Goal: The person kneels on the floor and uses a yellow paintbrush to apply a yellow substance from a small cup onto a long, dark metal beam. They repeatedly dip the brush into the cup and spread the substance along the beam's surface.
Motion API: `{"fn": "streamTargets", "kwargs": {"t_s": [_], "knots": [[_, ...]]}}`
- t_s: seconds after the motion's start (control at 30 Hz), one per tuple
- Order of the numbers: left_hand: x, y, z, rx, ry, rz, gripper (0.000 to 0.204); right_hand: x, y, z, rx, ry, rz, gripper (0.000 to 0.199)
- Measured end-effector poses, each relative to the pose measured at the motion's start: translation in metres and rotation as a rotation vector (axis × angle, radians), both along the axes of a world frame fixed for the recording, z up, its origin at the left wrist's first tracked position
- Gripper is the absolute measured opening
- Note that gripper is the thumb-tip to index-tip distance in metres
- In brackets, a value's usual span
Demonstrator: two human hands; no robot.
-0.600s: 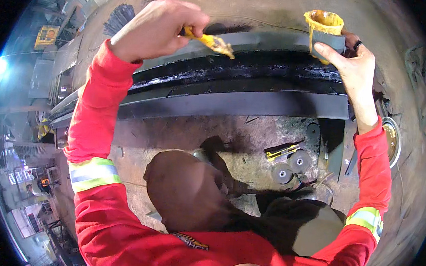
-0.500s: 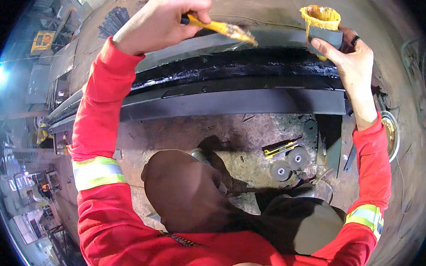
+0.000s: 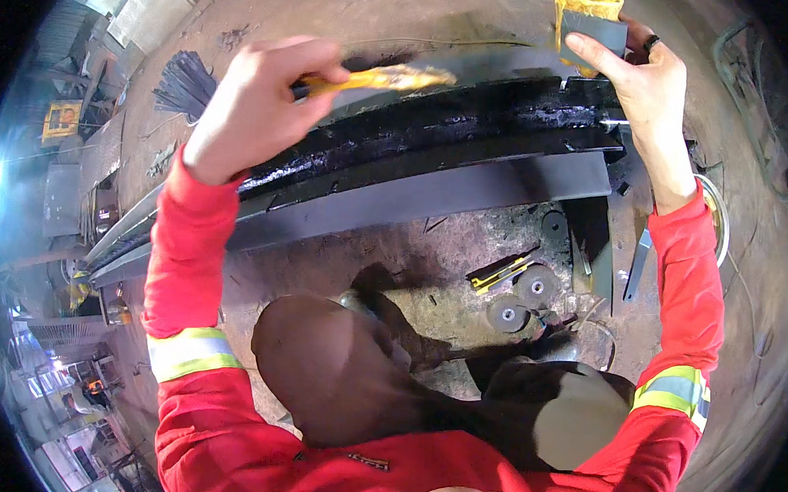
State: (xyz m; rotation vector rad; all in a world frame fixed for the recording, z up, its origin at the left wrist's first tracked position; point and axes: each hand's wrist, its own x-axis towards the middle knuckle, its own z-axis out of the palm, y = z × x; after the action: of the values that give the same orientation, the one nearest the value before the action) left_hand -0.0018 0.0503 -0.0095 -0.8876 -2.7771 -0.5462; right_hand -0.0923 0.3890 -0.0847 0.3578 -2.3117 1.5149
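Brush (image 3: 377,77), yellow with paint, lies nearly flat over the long steel beam (image 3: 437,131), its bristles pointing toward three o'clock; half a second earlier it sat at a steeper angle, so the stroke has moved along the wet black top face. The left hand (image 3: 258,102) is closed around the handle. At one o'clock the right hand (image 3: 643,76) grips a yellow-smeared paint can (image 3: 588,19), now higher and nearer the frame's edge. At five o'clock, grinding discs (image 3: 522,299) rest on the dirt floor (image 3: 340,243).
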Motion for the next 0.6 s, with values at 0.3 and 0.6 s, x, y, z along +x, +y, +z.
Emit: {"fn": "streamTargets", "kwargs": {"t_s": [0.3,0.6], "knots": [[0.028,-0.017,0.024,-0.177,-0.119,0.267,0.013,0.0,0.006,-0.002,-0.106,-0.053,0.086,0.06],[0.011,-0.021,0.039,-0.379,-0.169,0.325,0.021,0.001,0.012,0.003,-0.039,-0.033,0.039,0.062]]}}
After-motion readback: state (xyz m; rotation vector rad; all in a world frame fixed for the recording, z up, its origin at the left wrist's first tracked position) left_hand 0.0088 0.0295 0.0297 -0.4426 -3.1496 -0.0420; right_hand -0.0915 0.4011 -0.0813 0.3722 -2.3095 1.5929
